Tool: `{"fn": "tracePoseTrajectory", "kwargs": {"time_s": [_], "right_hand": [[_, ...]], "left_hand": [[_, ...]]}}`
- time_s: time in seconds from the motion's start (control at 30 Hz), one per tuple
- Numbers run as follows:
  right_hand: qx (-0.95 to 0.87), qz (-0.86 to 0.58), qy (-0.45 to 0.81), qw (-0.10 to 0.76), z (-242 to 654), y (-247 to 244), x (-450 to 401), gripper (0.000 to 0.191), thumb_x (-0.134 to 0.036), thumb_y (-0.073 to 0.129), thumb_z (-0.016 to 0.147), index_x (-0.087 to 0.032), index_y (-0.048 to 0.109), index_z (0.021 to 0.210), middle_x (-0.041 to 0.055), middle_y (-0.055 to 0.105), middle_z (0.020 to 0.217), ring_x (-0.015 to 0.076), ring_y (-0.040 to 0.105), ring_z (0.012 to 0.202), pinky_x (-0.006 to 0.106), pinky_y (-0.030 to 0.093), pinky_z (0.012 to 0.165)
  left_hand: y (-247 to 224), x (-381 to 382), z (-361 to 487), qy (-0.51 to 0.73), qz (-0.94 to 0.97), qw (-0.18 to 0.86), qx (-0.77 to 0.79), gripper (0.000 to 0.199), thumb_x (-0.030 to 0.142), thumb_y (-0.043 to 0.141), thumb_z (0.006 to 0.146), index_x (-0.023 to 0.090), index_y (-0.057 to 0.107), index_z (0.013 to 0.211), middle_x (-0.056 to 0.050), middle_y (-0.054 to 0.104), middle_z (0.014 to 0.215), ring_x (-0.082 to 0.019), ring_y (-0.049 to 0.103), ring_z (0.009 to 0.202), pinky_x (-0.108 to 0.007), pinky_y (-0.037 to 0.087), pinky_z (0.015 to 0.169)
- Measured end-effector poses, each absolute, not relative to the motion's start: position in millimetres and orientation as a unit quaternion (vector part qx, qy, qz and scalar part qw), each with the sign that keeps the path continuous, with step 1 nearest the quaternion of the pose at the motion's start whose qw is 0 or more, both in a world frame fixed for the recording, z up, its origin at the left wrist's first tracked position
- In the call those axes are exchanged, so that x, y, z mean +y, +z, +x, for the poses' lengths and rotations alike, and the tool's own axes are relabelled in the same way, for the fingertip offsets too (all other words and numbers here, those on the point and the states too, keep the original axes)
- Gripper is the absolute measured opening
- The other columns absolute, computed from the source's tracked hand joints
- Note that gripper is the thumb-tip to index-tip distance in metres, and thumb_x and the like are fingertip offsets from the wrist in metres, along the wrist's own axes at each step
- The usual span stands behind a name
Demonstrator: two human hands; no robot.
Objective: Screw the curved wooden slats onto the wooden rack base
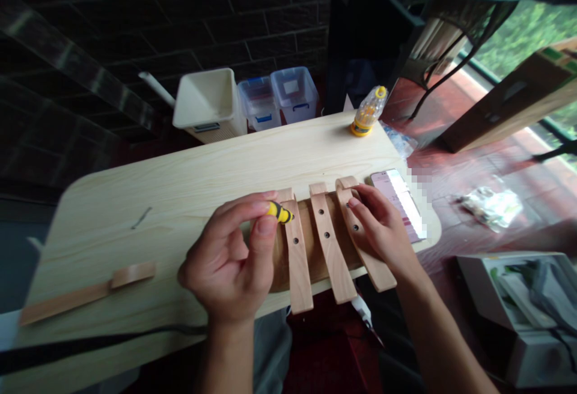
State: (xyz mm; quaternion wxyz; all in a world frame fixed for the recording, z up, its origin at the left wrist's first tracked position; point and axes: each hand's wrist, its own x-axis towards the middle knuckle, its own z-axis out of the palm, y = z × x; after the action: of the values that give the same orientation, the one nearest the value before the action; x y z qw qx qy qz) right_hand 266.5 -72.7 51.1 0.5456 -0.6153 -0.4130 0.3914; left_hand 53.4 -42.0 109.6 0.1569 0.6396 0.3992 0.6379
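My left hand [228,259] pinches a yellow-and-black screwdriver [280,212] between thumb and fingers, just above the first of three pale wooden slats [296,259]. The second slat [331,248] lies beside it, and the third slat [360,235] sits under my right hand [381,226], whose fingers rest on its upper end. All three lie across a curved wooden board [311,244] and show small round holes. The screwdriver's tip is hidden by my fingers.
The pale wood-grain table [180,184] also holds a loose slat joined to a wooden strip [85,295], a phone [396,202] to the right, and a yellow-capped bit holder [369,112] at the back. Plastic bins [279,96] stand beyond the table, and a boxed appliance [518,316] sits on the floor.
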Motion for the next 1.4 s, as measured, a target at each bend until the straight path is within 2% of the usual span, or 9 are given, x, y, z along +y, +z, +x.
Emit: {"fn": "tracePoseTrajectory", "kwargs": {"time_s": [0.43,0.63,0.8,0.9,0.93,1.07,1.13,1.23,1.4], "right_hand": [[-0.417,-0.621,0.387,0.539,267,53,-72,0.037,-0.05,0.079,0.099,-0.029,0.077,0.13,0.0071,0.081,0.139,0.0273,0.076,0.129,0.048,0.06,0.117],[-0.427,-0.62,0.382,0.536,268,52,-72,0.037,-0.05,0.078,0.099,-0.029,0.077,0.13,0.0076,0.081,0.14,0.0274,0.076,0.131,0.048,0.06,0.117],[-0.44,-0.622,0.358,0.54,269,53,-71,0.038,-0.049,0.078,0.1,-0.026,0.077,0.13,0.0099,0.082,0.137,0.029,0.078,0.127,0.052,0.062,0.114],[-0.446,-0.633,0.306,0.554,267,75,-75,0.032,-0.041,0.076,0.103,-0.028,0.077,0.133,0.009,0.078,0.144,0.0293,0.072,0.138,0.057,0.055,0.124],[-0.454,-0.634,0.272,0.564,265,88,-78,0.029,-0.035,0.077,0.104,-0.029,0.077,0.132,0.0075,0.077,0.144,0.0281,0.069,0.142,0.056,0.05,0.129],[-0.579,-0.551,0.173,0.576,246,142,-90,0.032,-0.016,0.067,0.107,-0.032,0.077,0.134,0.0044,0.079,0.136,0.026,0.073,0.135,0.048,0.061,0.118],[-0.65,-0.502,0.185,0.54,233,160,-95,0.043,-0.009,0.063,0.108,-0.032,0.074,0.143,0.003,0.075,0.149,0.0226,0.07,0.143,0.041,0.059,0.122],[-0.73,-0.465,0.173,0.47,219,167,-98,0.047,-0.008,0.065,0.107,-0.026,0.07,0.15,0.003,0.069,0.162,0.0189,0.067,0.148,0.031,0.054,0.128],[-0.752,-0.46,0.164,0.443,211,161,-94,0.035,-0.008,0.068,0.105,-0.018,0.076,0.137,0.0071,0.078,0.149,0.0171,0.073,0.14,0.025,0.055,0.125]], "left_hand": [[119,-42,56,0.638,0.645,0.173,0.382,0.006,0.028,0.08,0.104,0.023,0.077,0.103,-0.003,0.081,0.099,-0.018,0.08,0.091,-0.034,0.068,0.082],[118,-43,52,0.627,0.653,0.204,0.374,0.007,0.029,0.077,0.107,0.022,0.079,0.104,-0.002,0.083,0.1,-0.017,0.082,0.093,-0.032,0.068,0.089],[119,-44,53,0.625,0.652,0.215,0.372,0.007,0.028,0.075,0.108,0.022,0.078,0.105,-0.002,0.081,0.1,-0.016,0.081,0.093,-0.031,0.066,0.09],[119,-43,54,0.63,0.652,0.221,0.36,0.005,0.026,0.074,0.108,0.022,0.076,0.106,-0.003,0.08,0.101,-0.016,0.08,0.094,-0.031,0.066,0.091],[120,-43,54,0.629,0.653,0.226,0.356,0.006,0.026,0.073,0.108,0.022,0.076,0.107,-0.003,0.079,0.102,-0.017,0.079,0.095,-0.032,0.065,0.092],[122,-44,51,0.612,0.664,0.259,0.343,0.01,0.023,0.067,0.109,0.022,0.077,0.111,-0.006,0.078,0.109,-0.019,0.076,0.104,-0.035,0.064,0.097],[123,-46,49,0.6,0.669,0.286,0.331,0.013,0.019,0.067,0.108,0.022,0.078,0.114,-0.006,0.077,0.112,-0.019,0.074,0.108,-0.034,0.062,0.1],[121,-52,48,0.594,0.652,0.348,0.319,0.02,0.016,0.071,0.105,0.025,0.077,0.122,-0.005,0.076,0.12,-0.019,0.072,0.116,-0.033,0.059,0.107],[119,-55,36,0.579,0.591,0.444,0.342,0.022,0.022,0.076,0.104,0.027,0.069,0.124,-0.005,0.074,0.125,-0.02,0.074,0.121,-0.034,0.059,0.109]]}}
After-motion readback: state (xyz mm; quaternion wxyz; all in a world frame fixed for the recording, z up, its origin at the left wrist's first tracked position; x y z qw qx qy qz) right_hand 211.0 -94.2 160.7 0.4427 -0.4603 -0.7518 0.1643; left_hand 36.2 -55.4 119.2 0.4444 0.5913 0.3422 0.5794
